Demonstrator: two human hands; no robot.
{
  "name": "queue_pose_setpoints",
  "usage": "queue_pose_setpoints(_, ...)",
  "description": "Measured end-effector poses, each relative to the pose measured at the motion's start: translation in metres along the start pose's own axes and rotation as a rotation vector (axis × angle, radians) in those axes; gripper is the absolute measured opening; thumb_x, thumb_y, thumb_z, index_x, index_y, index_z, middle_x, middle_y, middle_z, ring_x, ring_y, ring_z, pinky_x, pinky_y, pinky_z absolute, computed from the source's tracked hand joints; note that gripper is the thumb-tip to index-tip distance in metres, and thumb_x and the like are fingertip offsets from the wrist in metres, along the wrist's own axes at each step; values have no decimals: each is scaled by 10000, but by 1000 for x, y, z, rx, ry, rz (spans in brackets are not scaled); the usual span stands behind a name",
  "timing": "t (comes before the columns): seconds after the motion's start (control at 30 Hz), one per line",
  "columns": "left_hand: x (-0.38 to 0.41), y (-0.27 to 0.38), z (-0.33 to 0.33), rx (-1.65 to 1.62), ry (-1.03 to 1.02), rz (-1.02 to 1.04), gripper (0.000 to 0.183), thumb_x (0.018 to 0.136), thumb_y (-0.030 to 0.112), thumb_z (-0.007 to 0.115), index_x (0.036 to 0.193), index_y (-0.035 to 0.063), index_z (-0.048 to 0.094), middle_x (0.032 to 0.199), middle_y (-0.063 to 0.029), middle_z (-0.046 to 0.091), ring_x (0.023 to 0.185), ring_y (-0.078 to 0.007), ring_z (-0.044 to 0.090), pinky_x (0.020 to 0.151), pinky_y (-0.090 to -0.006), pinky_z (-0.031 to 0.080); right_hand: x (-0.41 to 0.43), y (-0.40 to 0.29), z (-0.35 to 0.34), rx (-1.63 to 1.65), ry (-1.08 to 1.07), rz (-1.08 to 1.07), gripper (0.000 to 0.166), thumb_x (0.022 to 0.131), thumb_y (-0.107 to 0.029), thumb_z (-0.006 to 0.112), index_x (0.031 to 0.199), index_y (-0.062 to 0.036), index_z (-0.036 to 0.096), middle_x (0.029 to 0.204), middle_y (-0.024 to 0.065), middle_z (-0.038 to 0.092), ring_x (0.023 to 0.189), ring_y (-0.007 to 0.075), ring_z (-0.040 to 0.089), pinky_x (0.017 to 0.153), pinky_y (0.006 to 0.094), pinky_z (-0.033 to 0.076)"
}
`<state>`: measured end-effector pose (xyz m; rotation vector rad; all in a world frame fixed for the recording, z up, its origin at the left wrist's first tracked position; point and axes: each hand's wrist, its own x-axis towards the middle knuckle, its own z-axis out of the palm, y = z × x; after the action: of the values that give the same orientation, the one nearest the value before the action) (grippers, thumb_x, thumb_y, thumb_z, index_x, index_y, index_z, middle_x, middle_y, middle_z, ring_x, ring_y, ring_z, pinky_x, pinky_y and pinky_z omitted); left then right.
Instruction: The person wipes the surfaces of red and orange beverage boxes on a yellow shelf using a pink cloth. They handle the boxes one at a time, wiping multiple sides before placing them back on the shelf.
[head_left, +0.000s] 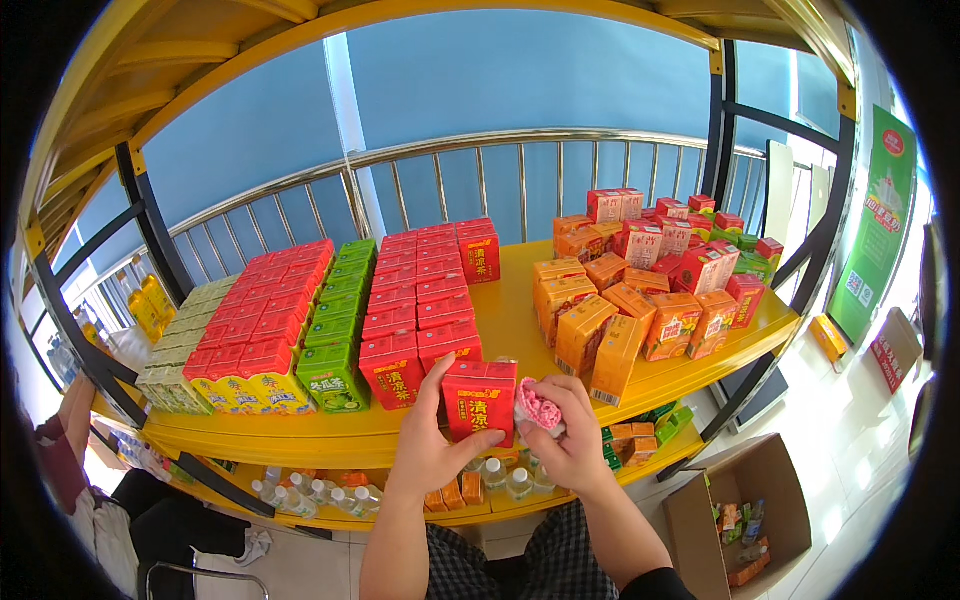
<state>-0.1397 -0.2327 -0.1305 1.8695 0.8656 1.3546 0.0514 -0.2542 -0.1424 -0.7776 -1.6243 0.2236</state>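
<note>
My left hand (435, 435) holds a red drink carton (480, 403) upright, thumb across its lower front. Bunched in my right hand (566, 431) is a pink and white cloth (540, 409), touching or very near the carton's right side. Behind them, rows of matching red cartons (390, 367) stand on the yellow shelf (510, 322). To their left are a row of green cartons (334, 375), red-and-yellow cartons (255, 375) and pale green cartons (176, 390). Orange cartons (585, 330) and mixed red cartons (705, 266) stand in a loose group at the right.
Clear bottles (300, 499) and small orange cartons (452, 495) fill part of the lower shelf. A cardboard box (772, 495) with bottles and cartons is on the floor at right. Black shelf posts (150, 225) flank the shelf. Another person's arm (77, 409) shows at far left.
</note>
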Motion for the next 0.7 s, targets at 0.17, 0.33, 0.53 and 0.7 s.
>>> queue_pose_setpoints(0.17, -1, 1, -1, 5, 10, -20, 950, 693, 169, 878, 1436, 20, 305, 1294, -141, 540, 1180, -222, 552, 982, -363, 463, 8, -7, 5, 311, 124, 200, 350, 856, -9, 672, 1184, 25, 555, 1060, 132, 617, 977, 177, 624, 827, 280, 495)
queue_pose_setpoints(0.33, 0, 1, -1, -4, 11, -23, 951, 689, 170, 881, 1435, 24, 309, 1286, -141, 547, 1167, -224, 561, 974, -363, 469, 7, -6, 7, 281, 122, 241, 373, 845, -27, 688, 1186, 28, 549, 1064, 140, 610, 979, 191, 624, 829, 292, 497)
queue_pose_setpoints(0.53, 0, 2, -2, 2, 3, -21, 954, 683, 165, 884, 1436, 36, 312, 1283, -140, 549, 1160, -222, 564, 969, -365, 474, 3, -10, 0, -64, 58, 60, 420, 825, -69, 707, 1193, 34, 534, 1087, 164, 599, 981, 220, 615, 842, 326, 498)
queue_pose_setpoints(0.7, -1, -1, -2, -19, 12, -16, 956, 677, 143, 884, 1436, 38, 313, 1287, -138, 545, 1162, -222, 563, 966, -368, 479, -1, -10, 9, 208, 218, 216, 445, 790, -75, 763, 1157, 40, 540, 1034, 154, 624, 882, 226, 649, 752, 290, 520)
